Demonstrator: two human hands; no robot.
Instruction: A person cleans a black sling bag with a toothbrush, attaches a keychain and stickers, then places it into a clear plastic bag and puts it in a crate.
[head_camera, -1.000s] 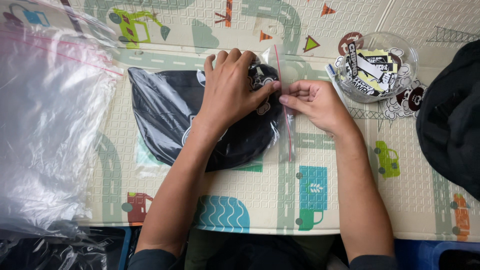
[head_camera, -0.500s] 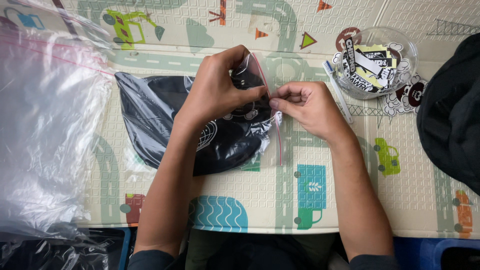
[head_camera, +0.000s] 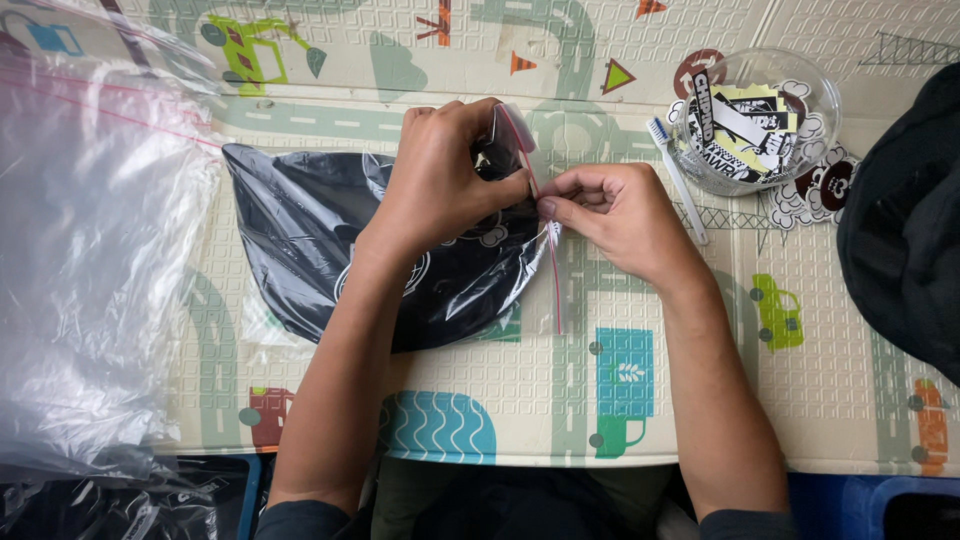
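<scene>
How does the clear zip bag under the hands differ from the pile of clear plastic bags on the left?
The clear zip bag with the red seal strip is filled with a black cloth item; the pile of clear plastic bags looks empty. The left hand and right hand pinch the zip bag's seal; no hand touches the pile. Both are transparent and lie on the patterned play mat.

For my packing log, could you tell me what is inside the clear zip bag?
A black fabric item with white print fills the clear zip bag; the left hand covers part, so its kind stays unclear.
</scene>
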